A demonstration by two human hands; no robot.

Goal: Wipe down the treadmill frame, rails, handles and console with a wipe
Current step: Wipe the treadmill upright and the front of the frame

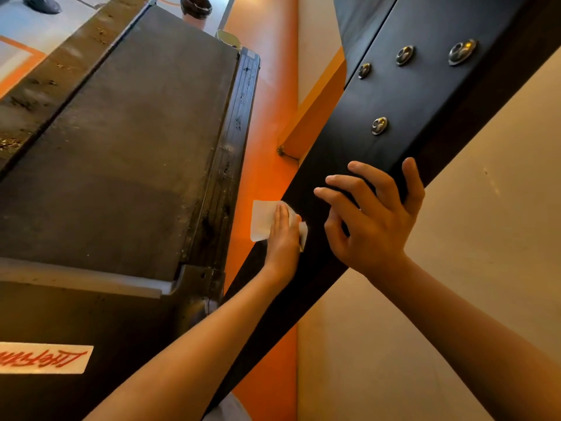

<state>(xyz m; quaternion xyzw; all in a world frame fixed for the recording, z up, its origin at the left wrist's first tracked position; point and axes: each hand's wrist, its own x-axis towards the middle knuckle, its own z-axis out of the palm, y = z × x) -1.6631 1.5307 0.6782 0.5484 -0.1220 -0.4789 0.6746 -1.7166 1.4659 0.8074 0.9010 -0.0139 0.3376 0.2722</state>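
A black treadmill upright [349, 141] with several silver bolts runs diagonally from lower middle to upper right. My left hand [283, 238] lies flat on a white wipe [262, 220] and presses it against the left edge of this upright. My right hand [373, 214] grips the upright higher up, thumb hooked over its right edge and fingers curled on its face. The dark running belt [127, 141] and its ribbed side rail [230, 153] lie to the left.
An orange floor strip [267, 92] and an orange ledge run between the treadmill deck and a beige wall [473, 238]. A motor cover with a red-lettered white label [42, 358] sits at lower left.
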